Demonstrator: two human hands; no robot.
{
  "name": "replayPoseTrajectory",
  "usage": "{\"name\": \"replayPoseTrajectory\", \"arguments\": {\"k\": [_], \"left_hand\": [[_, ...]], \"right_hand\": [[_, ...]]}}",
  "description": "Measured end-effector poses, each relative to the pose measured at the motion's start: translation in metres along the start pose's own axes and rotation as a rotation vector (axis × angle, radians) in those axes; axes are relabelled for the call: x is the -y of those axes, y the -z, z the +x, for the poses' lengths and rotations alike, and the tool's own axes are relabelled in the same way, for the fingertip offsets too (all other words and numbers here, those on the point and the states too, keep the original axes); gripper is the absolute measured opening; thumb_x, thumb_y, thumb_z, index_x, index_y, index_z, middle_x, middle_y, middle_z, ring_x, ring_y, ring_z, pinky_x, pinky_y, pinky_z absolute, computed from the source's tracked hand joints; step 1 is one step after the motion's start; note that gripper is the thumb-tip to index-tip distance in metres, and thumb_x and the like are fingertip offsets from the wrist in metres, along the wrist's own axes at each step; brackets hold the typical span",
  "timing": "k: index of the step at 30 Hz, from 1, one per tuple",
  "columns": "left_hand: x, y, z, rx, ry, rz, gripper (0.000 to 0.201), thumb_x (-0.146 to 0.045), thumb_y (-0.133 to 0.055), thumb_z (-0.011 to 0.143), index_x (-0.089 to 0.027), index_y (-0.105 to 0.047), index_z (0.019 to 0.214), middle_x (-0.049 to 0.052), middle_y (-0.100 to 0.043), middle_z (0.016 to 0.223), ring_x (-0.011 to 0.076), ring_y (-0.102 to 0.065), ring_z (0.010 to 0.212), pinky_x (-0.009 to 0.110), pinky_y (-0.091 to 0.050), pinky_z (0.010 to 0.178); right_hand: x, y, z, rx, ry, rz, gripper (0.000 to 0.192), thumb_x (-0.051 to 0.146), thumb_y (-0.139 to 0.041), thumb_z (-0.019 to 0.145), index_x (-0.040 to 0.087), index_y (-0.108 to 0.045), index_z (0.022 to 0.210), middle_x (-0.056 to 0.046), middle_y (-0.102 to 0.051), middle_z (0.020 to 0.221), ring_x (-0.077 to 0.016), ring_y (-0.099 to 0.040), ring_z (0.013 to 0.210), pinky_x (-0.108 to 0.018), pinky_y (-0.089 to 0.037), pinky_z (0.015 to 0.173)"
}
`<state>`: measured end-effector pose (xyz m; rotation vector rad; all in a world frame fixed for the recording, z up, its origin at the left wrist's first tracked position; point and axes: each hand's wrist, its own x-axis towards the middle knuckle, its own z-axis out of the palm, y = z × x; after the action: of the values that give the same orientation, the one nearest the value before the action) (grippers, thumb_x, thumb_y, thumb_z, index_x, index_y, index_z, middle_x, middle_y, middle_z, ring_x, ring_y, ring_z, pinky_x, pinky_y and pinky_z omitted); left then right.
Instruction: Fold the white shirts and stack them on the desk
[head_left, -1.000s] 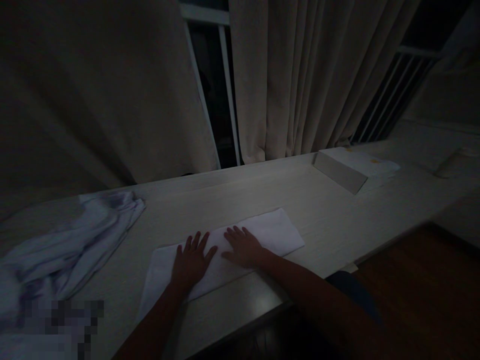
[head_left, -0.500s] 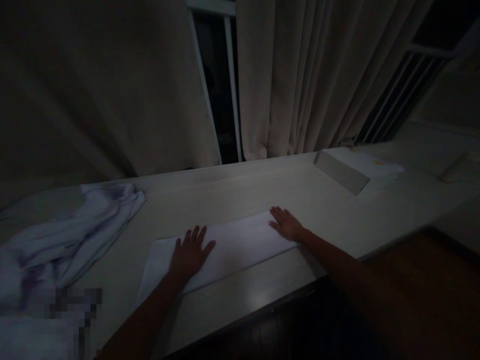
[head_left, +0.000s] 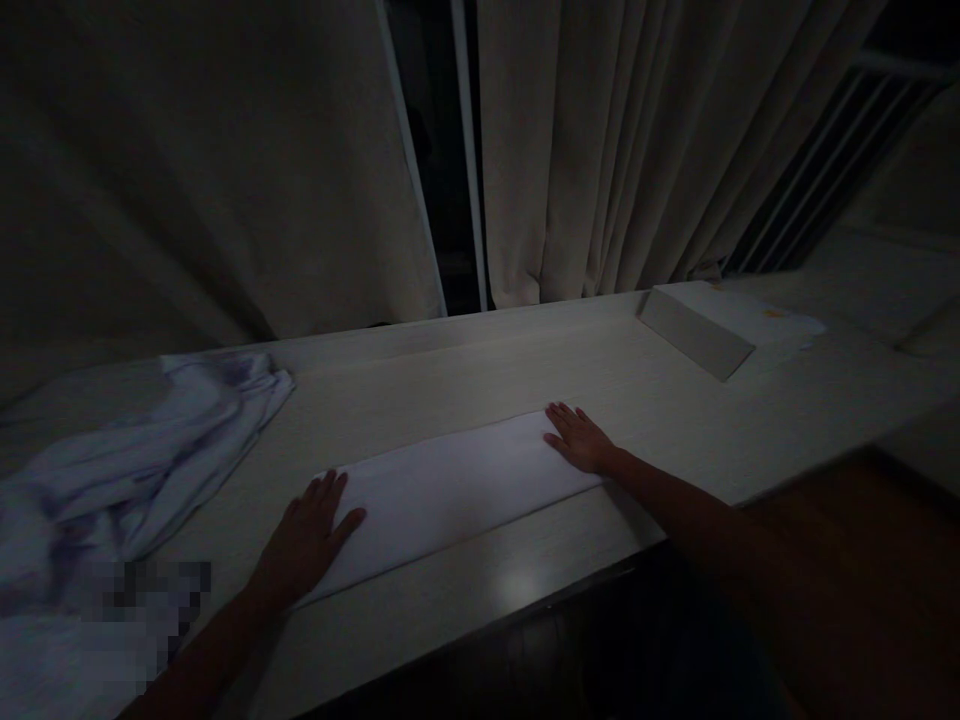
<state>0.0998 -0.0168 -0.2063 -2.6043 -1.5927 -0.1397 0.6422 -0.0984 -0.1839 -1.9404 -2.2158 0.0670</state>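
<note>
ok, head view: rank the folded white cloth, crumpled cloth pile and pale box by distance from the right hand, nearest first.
1. Folded white cloth: the right hand lies flat on its right end.
2. Pale box: on the table, farther back and to the right, near the curtain.
3. Crumpled cloth pile: far left of the table, beyond the left hand.

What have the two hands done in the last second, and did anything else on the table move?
Both hands slid apart along the folded white cloth: the left hand went from the middle to its left end, the right hand to its right end. Both lie flat and open on it, gripping nothing. The cloth looks flatter. The crumpled fabric at the left, the pale box at the right and the curtains stayed put.
</note>
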Motion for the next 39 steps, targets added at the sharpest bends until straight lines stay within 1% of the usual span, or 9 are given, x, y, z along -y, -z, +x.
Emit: {"name": "replayPoseTrajectory", "arguments": {"k": [3,8,15,20,23,28,31,35,39], "left_hand": [[0.0,-0.001,0.001,-0.017,-0.02,0.025,0.082,-0.066,-0.029,0.087,-0.015,-0.025,0.15,0.012,-0.017,0.159,0.0299,-0.017,0.146,0.05,-0.023,0.114],[-0.002,0.006,0.002,-0.027,-0.07,0.071,0.085,-0.069,-0.028,0.085,-0.011,-0.029,0.148,0.016,-0.021,0.157,0.0311,-0.019,0.145,0.051,-0.021,0.115],[-0.005,0.01,0.004,-0.014,-0.035,0.039,0.087,-0.07,-0.031,0.083,-0.011,-0.032,0.146,0.017,-0.024,0.156,0.0313,-0.022,0.144,0.047,-0.025,0.114],[-0.006,0.01,0.007,-0.035,-0.046,0.032,0.085,-0.07,-0.031,0.084,-0.01,-0.033,0.145,0.018,-0.023,0.157,0.0321,-0.021,0.144,0.048,-0.022,0.115],[-0.005,0.009,0.007,-0.038,-0.045,0.034,0.085,-0.069,-0.031,0.084,-0.009,-0.034,0.144,0.019,-0.024,0.156,0.0328,-0.021,0.144,0.048,-0.023,0.115],[-0.005,0.012,0.006,-0.028,-0.056,0.032,0.088,-0.071,-0.033,0.083,-0.009,-0.031,0.146,0.02,-0.024,0.156,0.0328,-0.022,0.144,0.047,-0.025,0.114],[-0.006,0.014,0.004,-0.033,-0.058,0.043,0.087,-0.07,-0.031,0.084,-0.009,-0.029,0.147,0.02,-0.021,0.157,0.0331,-0.019,0.145,0.049,-0.022,0.114],[-0.008,0.014,0.0,-0.03,-0.06,0.074,0.084,-0.068,-0.028,0.086,-0.01,-0.028,0.147,0.018,-0.02,0.157,0.033,-0.016,0.145,0.052,-0.019,0.114],[-0.009,0.017,0.003,0.012,-0.034,0.063,0.083,-0.068,-0.026,0.086,-0.013,-0.027,0.149,0.018,-0.02,0.157,0.0329,-0.017,0.145,0.053,-0.021,0.113]], "right_hand": [[0.001,0.002,0.0,0.014,-0.004,-0.001,0.075,0.066,-0.009,0.094,0.022,-0.017,0.154,-0.004,-0.018,0.158,-0.0219,-0.012,0.146,-0.045,-0.013,0.119],[0.004,0.005,0.0,0.035,-0.016,-0.001,0.074,0.066,-0.009,0.094,0.023,-0.016,0.154,-0.003,-0.017,0.158,-0.0219,-0.011,0.146,-0.045,-0.012,0.119],[0.005,0.006,0.0,0.066,-0.016,0.006,0.071,0.064,-0.012,0.095,0.025,-0.009,0.155,0.0,-0.013,0.159,-0.0235,-0.008,0.146,-0.045,-0.009,0.119],[0.004,0.005,0.001,0.056,-0.014,0.006,0.074,0.065,-0.011,0.095,0.022,-0.012,0.155,-0.003,-0.014,0.159,-0.0242,-0.009,0.146,-0.046,-0.01,0.119],[0.005,0.005,0.001,0.052,-0.017,0.0,0.074,0.065,-0.01,0.094,0.022,-0.012,0.154,-0.004,-0.015,0.159,-0.0242,-0.01,0.146,-0.047,-0.009,0.119],[0.005,0.007,0.0,0.061,-0.017,0.007,0.074,0.067,-0.009,0.093,0.026,-0.009,0.155,0.0,-0.012,0.159,-0.026,-0.008,0.146,-0.05,-0.005,0.119],[0.003,0.007,-0.001,0.065,-0.022,0.011,0.075,0.068,-0.01,0.092,0.026,-0.007,0.155,-0.001,-0.01,0.159,-0.0261,-0.007,0.146,-0.05,-0.006,0.119],[0.004,0.005,-0.002,0.065,-0.022,0.014,0.076,0.068,-0.009,0.092,0.025,-0.01,0.155,-0.001,-0.012,0.159,-0.0258,-0.008,0.146,-0.05,-0.007,0.119],[0.008,0.008,-0.001,0.059,-0.029,0.0,0.076,0.068,-0.009,0.092,0.025,-0.012,0.154,-0.002,-0.012,0.159,-0.0255,-0.008,0.146,-0.052,-0.004,0.118]]}}
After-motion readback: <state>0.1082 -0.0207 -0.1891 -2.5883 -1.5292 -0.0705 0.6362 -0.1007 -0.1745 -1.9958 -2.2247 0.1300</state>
